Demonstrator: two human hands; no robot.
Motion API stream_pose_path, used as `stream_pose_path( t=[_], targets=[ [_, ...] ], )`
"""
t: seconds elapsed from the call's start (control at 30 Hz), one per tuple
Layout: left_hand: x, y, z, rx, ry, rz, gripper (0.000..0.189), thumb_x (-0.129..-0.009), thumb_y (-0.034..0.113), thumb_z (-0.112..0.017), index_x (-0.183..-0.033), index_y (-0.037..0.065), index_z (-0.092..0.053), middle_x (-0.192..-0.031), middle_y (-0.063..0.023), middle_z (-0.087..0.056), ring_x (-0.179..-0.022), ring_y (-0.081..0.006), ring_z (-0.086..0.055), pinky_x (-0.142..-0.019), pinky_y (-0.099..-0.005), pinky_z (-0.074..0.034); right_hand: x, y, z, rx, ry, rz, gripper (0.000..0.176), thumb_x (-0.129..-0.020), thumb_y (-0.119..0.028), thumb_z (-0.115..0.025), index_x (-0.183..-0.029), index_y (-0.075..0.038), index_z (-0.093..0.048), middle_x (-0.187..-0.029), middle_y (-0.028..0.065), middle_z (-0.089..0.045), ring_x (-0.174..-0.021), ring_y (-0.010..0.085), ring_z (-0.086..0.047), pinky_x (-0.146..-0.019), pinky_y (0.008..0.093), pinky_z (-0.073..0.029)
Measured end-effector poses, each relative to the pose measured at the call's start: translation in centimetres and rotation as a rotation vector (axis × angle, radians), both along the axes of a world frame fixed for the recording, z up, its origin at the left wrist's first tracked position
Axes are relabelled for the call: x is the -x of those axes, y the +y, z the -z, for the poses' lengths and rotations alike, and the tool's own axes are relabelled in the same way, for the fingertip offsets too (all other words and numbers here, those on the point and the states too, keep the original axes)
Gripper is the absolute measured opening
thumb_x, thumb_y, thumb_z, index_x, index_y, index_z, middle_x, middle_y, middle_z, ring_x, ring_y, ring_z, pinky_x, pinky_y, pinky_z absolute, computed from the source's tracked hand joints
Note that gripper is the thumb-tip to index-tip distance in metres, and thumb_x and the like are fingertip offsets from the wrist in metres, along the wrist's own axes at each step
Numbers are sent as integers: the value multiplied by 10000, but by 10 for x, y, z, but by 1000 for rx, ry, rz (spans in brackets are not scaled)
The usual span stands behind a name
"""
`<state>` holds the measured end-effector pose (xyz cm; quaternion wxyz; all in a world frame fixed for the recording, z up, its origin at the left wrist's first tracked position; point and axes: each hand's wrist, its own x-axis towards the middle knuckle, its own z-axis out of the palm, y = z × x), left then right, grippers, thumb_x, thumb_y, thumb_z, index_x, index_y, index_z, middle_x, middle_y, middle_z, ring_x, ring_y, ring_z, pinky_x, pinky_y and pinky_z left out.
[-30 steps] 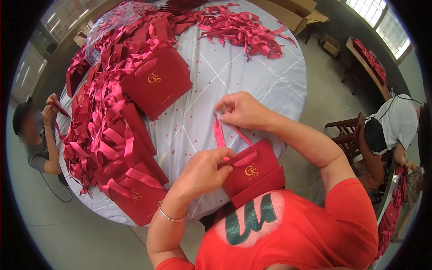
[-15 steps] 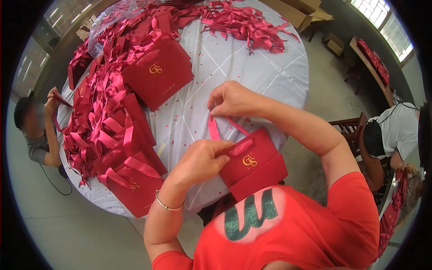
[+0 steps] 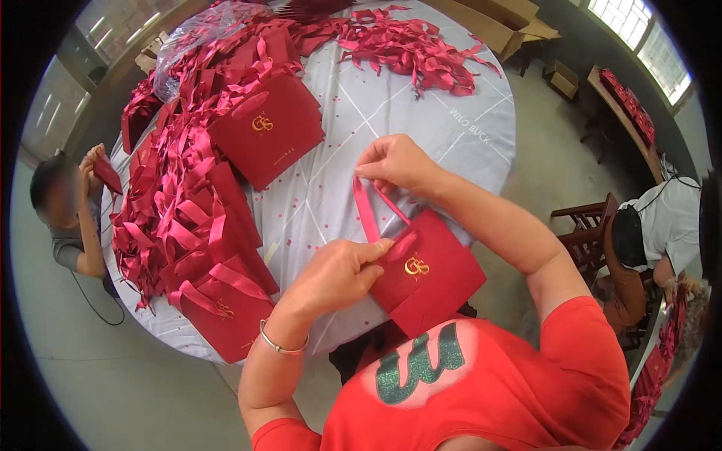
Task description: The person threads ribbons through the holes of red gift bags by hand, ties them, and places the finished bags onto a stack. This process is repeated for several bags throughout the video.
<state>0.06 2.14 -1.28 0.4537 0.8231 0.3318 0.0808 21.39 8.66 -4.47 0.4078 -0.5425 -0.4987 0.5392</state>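
A red paper gift bag (image 3: 440,274) with a gold logo lies at the table's near edge, close to my shirt. My left hand (image 3: 338,278), with a bangle on the wrist, pinches the bag's top left edge between thumb and fingers. Above it, my right hand (image 3: 395,161) grips the pink-red ribbon handle (image 3: 364,207), which stretches up from the bag in a loop. My palm and curled fingers partly hide the ribbon's upper end.
To the left lie a heap of ribboned bags (image 3: 177,218) and a stack of bags (image 3: 271,131). Loose ribbons (image 3: 414,49) cover the far part of the round table (image 3: 459,158). Another person (image 3: 68,210) handles a bag at left; a seated person (image 3: 662,218) is at right.
My right hand has shifted slightly right with the ribbon handle still in its fingers. The bag has tilted a little. The person at left has brought a bag lower.
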Motion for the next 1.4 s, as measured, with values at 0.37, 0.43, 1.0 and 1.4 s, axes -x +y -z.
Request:
stream_pose_path(
  t=[0.37, 0.43, 1.0, 1.4],
  targets=[
    [0, 4, -7, -107, 55, -56, 330, -755, 95, -588, -1065, 72, -696, -718, -202, -627, -662, -338, -644, -638, -388, -505, -27, -18, -17, -150, -307, -49, 207, -841, -149, -746, -959, 10, -685, -855, 59, -674, -675, 117, -644, -581, 259, -533],
    [1, 6, 8, -157, -8, -57, 293, -781, 11, -603, -1068, -20, -655, -659, -98, -633, -625, -73, -571, -567, -270, -462, -24, -39, -12, -602, -575, 53, 203, -822, -135, -746, -966, -4, -689, -912, 68, -669, -721, 118, -649, -624, 272, -524],
    [2, 9, 16, 15, -56, -100, 190, -803, -43, -546, -983, -54, -606, -842, -111, -694, -804, -118, -639, -716, -279, -512, 4, -122, 0, -947, -579, -150, 167, -724, -40, -793, -805, -47, -647, -820, 89, -627, -704, 259, -609, -601, 343, -490],
    [-1, 3, 11, -60, -22, -134, 210, -789, -7, -563, -990, -39, -613, -822, -126, -677, -727, -152, -625, -677, -302, -509, -19, -34, -15, -400, -798, -82, 255, -803, -201, -740, -908, 28, -698, -811, 177, -691, -723, 279, -673, -674, 360, -523]
  ],
)
